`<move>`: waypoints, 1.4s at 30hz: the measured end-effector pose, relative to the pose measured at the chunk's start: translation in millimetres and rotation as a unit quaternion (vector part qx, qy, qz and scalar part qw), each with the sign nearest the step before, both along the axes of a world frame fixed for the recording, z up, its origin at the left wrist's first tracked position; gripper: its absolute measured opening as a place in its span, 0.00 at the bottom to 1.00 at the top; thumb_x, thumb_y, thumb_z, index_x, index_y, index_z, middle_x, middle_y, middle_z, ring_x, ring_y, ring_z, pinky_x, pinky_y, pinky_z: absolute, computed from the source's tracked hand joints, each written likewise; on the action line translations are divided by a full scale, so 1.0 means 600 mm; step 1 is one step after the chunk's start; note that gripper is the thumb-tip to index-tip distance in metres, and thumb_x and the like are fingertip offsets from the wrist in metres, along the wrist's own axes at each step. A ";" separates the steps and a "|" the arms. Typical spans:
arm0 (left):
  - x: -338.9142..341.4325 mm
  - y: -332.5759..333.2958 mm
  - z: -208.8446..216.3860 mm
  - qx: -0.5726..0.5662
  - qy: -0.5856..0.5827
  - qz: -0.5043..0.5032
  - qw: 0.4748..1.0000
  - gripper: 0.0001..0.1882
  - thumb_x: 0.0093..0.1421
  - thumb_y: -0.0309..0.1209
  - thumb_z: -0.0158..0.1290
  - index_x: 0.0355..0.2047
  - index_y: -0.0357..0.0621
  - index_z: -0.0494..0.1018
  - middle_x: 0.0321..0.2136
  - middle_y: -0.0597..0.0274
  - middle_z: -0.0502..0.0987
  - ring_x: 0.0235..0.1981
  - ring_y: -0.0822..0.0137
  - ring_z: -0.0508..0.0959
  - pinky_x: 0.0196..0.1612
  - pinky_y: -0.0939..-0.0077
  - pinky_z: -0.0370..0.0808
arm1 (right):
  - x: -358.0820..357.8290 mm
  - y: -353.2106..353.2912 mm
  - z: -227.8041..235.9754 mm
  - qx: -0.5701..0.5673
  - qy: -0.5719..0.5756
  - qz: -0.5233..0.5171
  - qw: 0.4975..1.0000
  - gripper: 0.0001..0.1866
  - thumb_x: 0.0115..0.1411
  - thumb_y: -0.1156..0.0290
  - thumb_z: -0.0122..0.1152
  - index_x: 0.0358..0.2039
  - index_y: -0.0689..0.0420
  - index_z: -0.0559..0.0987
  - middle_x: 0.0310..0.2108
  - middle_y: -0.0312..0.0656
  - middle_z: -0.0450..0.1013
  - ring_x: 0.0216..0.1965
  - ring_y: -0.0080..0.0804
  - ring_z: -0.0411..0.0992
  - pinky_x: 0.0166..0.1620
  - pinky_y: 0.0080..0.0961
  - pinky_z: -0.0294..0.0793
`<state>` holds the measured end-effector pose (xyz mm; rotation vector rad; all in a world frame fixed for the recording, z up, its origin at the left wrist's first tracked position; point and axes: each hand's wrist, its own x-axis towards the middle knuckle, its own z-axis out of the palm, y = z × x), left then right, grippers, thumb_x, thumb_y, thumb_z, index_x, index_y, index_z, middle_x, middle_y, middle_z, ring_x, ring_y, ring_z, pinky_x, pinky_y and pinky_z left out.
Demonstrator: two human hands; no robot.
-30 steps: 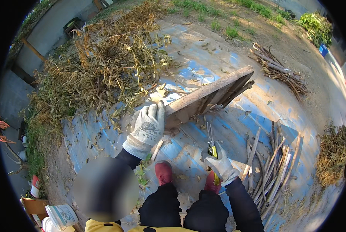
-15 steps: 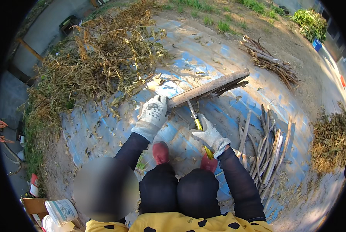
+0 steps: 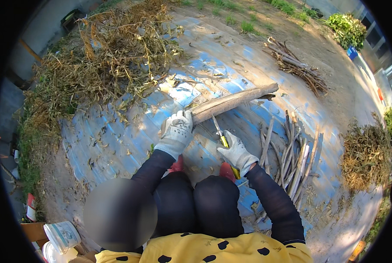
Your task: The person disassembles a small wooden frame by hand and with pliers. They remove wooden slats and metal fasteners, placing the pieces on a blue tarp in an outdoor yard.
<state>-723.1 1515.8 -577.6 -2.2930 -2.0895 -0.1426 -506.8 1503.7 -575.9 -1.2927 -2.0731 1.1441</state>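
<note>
Both my hands wear pale grey-white work gloves. My left hand (image 3: 177, 130) is closed around the near left end of a thick, weathered piece of wood (image 3: 231, 101), which slants up to the right. A dark, broken bit sticks out below its far end. In my right hand (image 3: 236, 150) is a pair of yellow-handled pruning shears (image 3: 224, 140), gripped with the narrow metal end pointing up and left. That metal tip lies just below the wood's lower edge; whether they touch, I cannot tell. My fingers partly cover the handles.
A blue, dirt-covered sheet (image 3: 112, 151) lies underfoot. Cut sticks (image 3: 294, 160) are piled at the right, with a twig bundle (image 3: 299, 65) farther back. Dry leafy brush (image 3: 112, 57) heaps at the far left, another clump (image 3: 368, 158) at the far right. White buckets (image 3: 62, 236) stand lower left.
The wood has rolled in my left hand, so a broader, paler face shows and the dark splintered underside is mostly hidden. The shears stay close beneath it. The whole view has shifted slightly.
</note>
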 end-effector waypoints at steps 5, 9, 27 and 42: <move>0.025 -0.028 -0.028 -0.019 0.011 -0.034 0.999 0.18 0.50 0.38 0.55 0.37 0.40 0.67 0.34 0.50 0.73 0.35 0.55 0.76 0.36 0.62 0.74 | 0.037 -0.013 0.041 -0.228 -0.066 -0.001 0.971 0.18 0.50 0.65 0.59 0.40 0.60 0.70 0.38 0.54 0.71 0.42 0.50 0.71 0.44 0.36 0.71; 0.046 -0.042 -0.011 -0.083 0.019 -0.049 0.995 0.17 0.53 0.38 0.53 0.37 0.40 0.67 0.34 0.49 0.73 0.35 0.55 0.76 0.35 0.62 0.75 | 0.047 -0.011 0.075 -0.187 -0.189 0.040 0.963 0.18 0.50 0.66 0.55 0.40 0.63 0.71 0.36 0.55 0.72 0.34 0.46 0.75 0.35 0.35 0.78; 0.028 -0.047 -0.015 -0.043 -0.008 -0.041 0.998 0.16 0.53 0.35 0.53 0.36 0.38 0.66 0.32 0.47 0.72 0.31 0.52 0.77 0.33 0.61 0.74 | 0.141 -0.051 -0.065 -0.275 0.137 -0.040 0.951 0.27 0.47 0.69 0.63 0.47 0.58 0.64 0.30 0.37 0.66 0.30 0.23 0.65 0.34 0.22 0.67; 0.030 -0.045 -0.020 -0.023 0.031 -0.050 0.998 0.17 0.50 0.33 0.53 0.39 0.39 0.66 0.32 0.49 0.72 0.29 0.54 0.77 0.32 0.61 0.74 | 0.099 0.013 -0.087 -0.208 0.321 0.029 0.924 0.18 0.49 0.69 0.64 0.40 0.56 0.70 0.30 0.32 0.67 0.31 0.19 0.63 0.36 0.19 0.65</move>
